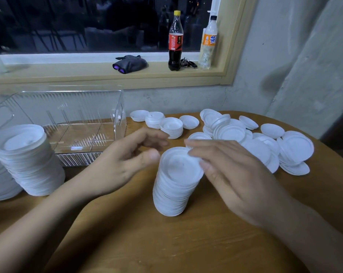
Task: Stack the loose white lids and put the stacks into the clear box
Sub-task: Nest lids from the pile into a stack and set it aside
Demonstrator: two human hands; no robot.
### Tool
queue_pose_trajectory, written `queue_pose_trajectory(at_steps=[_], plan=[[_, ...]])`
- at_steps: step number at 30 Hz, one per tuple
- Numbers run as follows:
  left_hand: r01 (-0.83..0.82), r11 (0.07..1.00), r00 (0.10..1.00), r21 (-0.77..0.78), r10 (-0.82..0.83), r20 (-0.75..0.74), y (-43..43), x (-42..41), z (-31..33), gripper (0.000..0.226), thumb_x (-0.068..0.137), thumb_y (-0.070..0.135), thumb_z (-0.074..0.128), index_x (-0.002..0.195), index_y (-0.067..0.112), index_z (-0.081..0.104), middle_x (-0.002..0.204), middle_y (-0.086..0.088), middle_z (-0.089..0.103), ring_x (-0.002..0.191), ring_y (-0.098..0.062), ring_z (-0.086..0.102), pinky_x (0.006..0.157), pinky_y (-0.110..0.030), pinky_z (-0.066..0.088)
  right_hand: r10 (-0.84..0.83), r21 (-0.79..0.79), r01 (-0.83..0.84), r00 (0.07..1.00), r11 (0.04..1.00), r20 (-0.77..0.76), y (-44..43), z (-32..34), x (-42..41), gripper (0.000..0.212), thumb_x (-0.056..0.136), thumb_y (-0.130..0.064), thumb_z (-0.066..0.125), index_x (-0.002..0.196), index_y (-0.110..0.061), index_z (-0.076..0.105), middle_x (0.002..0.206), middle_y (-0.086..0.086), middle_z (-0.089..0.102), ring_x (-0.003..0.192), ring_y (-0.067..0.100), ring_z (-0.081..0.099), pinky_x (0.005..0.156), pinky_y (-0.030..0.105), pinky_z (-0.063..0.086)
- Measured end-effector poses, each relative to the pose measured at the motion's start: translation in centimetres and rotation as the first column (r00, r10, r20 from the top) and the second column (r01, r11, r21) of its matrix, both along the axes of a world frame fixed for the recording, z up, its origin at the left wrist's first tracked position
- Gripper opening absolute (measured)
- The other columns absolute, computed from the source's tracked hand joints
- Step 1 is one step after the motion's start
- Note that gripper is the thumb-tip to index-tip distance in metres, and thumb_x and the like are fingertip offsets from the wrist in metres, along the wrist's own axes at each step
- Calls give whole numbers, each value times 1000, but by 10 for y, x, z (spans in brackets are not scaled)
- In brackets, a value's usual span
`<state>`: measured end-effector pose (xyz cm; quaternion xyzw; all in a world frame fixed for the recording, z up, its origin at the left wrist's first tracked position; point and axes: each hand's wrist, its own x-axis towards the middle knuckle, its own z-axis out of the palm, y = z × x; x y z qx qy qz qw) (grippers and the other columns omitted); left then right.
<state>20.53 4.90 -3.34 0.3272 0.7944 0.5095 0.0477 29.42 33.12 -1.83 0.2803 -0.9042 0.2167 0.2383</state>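
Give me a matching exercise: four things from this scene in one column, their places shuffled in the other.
1. cola bottle
2. clear box
3. tallest lid stacks
4. loose lids

A. spread over the table's right side
B. on the windowsill
C. table's near left edge
D. far side of the table, left of centre

Pairs: 1-B, 2-D, 3-C, 4-A

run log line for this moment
stacking | right hand touching white plastic lid stack | left hand open | clear ribbed box empty

The wooden table [186,243] carries lid stacks [172,192], loose lids [296,146] and a clear box [78,158].
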Motion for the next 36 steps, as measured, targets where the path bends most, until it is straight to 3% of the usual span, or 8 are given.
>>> queue_pose_trajectory(at_steps=[3,8,12,16,20,22,30,36], plan=[[-138,990,990,34,140,-36,8,-17,-12,37,112,50,49,131,26,69,127,11,76,126,-13,68,97,-26,53,-113,-80,113,994,990,5,12,-5,-16,22,111,-17,54,123,-18,72,133,-12,70,126,10,63,103,37,50],[-406,913,888,-31,387,-250,28,-67,-52,9,107,27,66,109,32,73,106,24,76,101,-5,69,80,-21,52,-312,40,311,950,949,16,21,-40,-54,13,107,-19,57,112,-21,69,110,-8,70,108,19,61,92,39,50],[-441,895,817,-63,371,-442,42,-102,-84,9,101,18,70,109,22,74,103,12,71,93,-9,65,78,-35,54,-391,225,398,917,889,-76,21,-75,-85,9,102,-17,64,108,-15,71,113,1,69,117,29,61,100,40,43],[-442,886,783,-141,304,-543,56,-121,-96,21,100,16,71,121,15,70,123,0,69,111,-27,65,88,-46,56,-444,251,446,893,859,-66,18,-100,-106,13,97,-13,71,110,-14,73,116,3,71,122,31,61,104,37,38],[-451,857,786,-250,248,-567,61,-137,-99,45,94,13,79,137,16,65,139,-1,65,127,-30,59,97,-49,52,-458,263,460,886,848,-73,21,-115,-112,29,79,0,78,103,-14,74,109,2,71,114,32,63,103,33,33],[-473,825,785,-309,235,-573,63,-142,-101,44,96,16,76,139,17,66,144,1,65,137,-28,55,101,-49,50,-466,279,467,882,839,-75,22,-119,-112,36,71,3,82,100,-16,74,103,0,72,110,31,64,103,32,32],[-528,811,709,-253,255,-658,62,-140,-100,13,100,19,74,112,17,80,115,0,76,119,-31,65,91,-52,53,-455,246,460,887,853,-82,23,-119,-112,34,75,6,79,94,-22,70,85,-5,64,89,26,58,93,34,34],[-503,838,723,-210,274,-634,56,-124,-95,24,101,33,62,106,19,80,106,5,77,111,-28,66,84,-53,53,-446,145,449,893,882,-57,23,-114,-106,36,83,7,78,103,-22,73,88,-5,69,87,24,60,86,31,38]])
